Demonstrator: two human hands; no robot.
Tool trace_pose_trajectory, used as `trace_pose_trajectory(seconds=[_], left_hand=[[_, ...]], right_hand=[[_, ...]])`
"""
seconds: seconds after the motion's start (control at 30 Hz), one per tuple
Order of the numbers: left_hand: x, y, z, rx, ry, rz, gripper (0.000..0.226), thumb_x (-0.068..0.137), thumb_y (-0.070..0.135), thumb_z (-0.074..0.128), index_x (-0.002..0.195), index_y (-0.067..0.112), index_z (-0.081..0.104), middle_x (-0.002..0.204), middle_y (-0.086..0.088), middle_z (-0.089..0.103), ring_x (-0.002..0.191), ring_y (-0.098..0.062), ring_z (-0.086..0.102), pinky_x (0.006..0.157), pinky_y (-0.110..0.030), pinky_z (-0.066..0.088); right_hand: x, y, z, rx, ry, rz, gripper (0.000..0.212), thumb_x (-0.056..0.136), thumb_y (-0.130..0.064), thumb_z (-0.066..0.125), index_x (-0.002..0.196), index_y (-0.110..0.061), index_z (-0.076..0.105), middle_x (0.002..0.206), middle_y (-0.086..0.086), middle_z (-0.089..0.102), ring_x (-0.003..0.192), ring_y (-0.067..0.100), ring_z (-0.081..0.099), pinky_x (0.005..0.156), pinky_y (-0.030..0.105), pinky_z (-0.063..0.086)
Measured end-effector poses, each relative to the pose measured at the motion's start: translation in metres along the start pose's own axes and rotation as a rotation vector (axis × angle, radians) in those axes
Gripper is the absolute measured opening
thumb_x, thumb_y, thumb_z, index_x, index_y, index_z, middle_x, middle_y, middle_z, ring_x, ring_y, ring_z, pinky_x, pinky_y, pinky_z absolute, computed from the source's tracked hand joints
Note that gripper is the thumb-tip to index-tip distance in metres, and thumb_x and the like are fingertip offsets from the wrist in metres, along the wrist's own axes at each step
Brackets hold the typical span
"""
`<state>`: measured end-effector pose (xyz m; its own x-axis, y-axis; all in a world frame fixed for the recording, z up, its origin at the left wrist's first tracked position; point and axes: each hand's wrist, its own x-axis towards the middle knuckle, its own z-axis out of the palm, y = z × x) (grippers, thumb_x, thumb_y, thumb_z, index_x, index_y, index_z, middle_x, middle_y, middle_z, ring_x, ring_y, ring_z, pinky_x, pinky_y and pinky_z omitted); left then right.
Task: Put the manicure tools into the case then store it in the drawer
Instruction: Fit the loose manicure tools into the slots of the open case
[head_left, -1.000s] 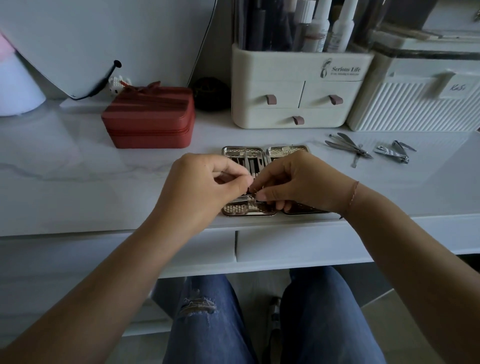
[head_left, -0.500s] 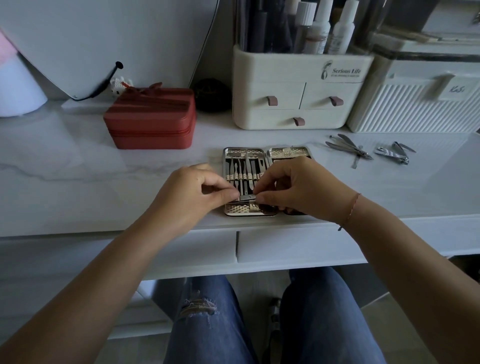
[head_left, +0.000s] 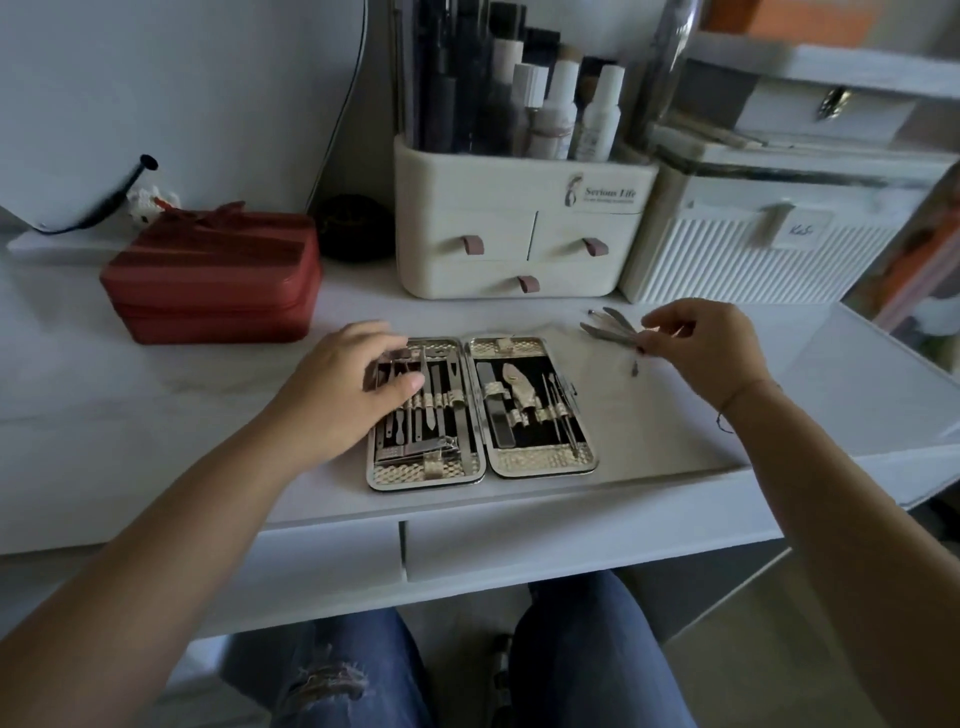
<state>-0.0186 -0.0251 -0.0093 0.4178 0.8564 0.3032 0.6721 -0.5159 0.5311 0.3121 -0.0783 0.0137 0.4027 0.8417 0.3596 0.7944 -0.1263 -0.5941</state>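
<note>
View from the person's head, looking down at a white desk (head_left: 156, 405). An open manicure case (head_left: 540, 460) lies flat near the front edge, between the two arms. Both halves face up, and metal tools sit under the bands in each half.

The left hand (head_left: 345, 387) rests on the upper part of the left half. Its grip is slack, with the fingers nearly straight, touching the tools there and holding nothing.

The right hand (head_left: 709, 348) is on the desk to the right of the case. Its fingers are curled at the near end of some loose metal tools (head_left: 605, 327), with one fingertip touching them. Whether the grip has closed on any of them cannot be told.

A closed desk drawer (head_left: 571, 545) sits below the front edge of the desk.

A red zip box (head_left: 208, 280) stands at the back left. A cream organiser (head_left: 519, 223) with three small drawers holds bottles behind the case, and a white ribbed box (head_left: 753, 260) stands just beside it on the right. The person's knees, in blue jeans, show below the desk.
</note>
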Motion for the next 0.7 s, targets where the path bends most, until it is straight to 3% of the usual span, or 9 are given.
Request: trace_pose_trajectory(seconds=[0.2, 0.43, 0.6, 0.7], left_hand=[[-0.004, -0.004, 0.001, 0.071, -0.001, 0.031, 0.055, 0.087, 0.051, 0.052, 0.131, 0.018, 0.053, 0.143, 0.003, 0.045, 0.132, -0.013, 0.039, 0.105, -0.023, 0.023], [-0.004, -0.003, 0.001, 0.078, 0.008, 0.042, 0.066, 0.078, 0.057, 0.040, 0.131, 0.021, 0.053, 0.141, 0.007, 0.045, 0.131, -0.010, 0.038, 0.102, -0.018, 0.021], [-0.004, -0.004, 0.002, 0.083, 0.009, 0.038, 0.057, 0.087, 0.055, 0.047, 0.132, 0.021, 0.051, 0.142, 0.007, 0.044, 0.131, -0.011, 0.037, 0.102, -0.020, 0.021], [-0.004, -0.003, 0.001, 0.084, -0.001, 0.034, 0.065, 0.079, 0.058, 0.040, 0.132, 0.021, 0.052, 0.142, 0.007, 0.044, 0.131, -0.010, 0.037, 0.102, -0.018, 0.020]], right_hand=[[0.015, 0.003, 0.011, -0.147, -0.114, -0.082, 0.017, 0.080, -0.022, 0.069, 0.097, -0.022, 0.071, 0.086, -0.005, 0.061, 0.072, 0.007, 0.050, 0.061, 0.018, 0.034], [0.023, 0.000, 0.015, -0.220, -0.170, -0.079, 0.010, 0.082, -0.021, 0.067, 0.089, -0.015, 0.071, 0.087, -0.001, 0.060, 0.079, 0.013, 0.050, 0.071, 0.026, 0.035], [0.024, 0.000, 0.015, -0.156, -0.127, -0.037, 0.004, 0.078, -0.021, 0.071, 0.080, -0.018, 0.073, 0.080, -0.001, 0.062, 0.073, 0.010, 0.049, 0.057, 0.018, 0.032], [0.021, -0.001, 0.014, -0.130, -0.092, -0.008, 0.004, 0.079, -0.021, 0.071, 0.079, -0.018, 0.073, 0.078, 0.000, 0.060, 0.077, 0.013, 0.050, 0.056, 0.014, 0.031]])
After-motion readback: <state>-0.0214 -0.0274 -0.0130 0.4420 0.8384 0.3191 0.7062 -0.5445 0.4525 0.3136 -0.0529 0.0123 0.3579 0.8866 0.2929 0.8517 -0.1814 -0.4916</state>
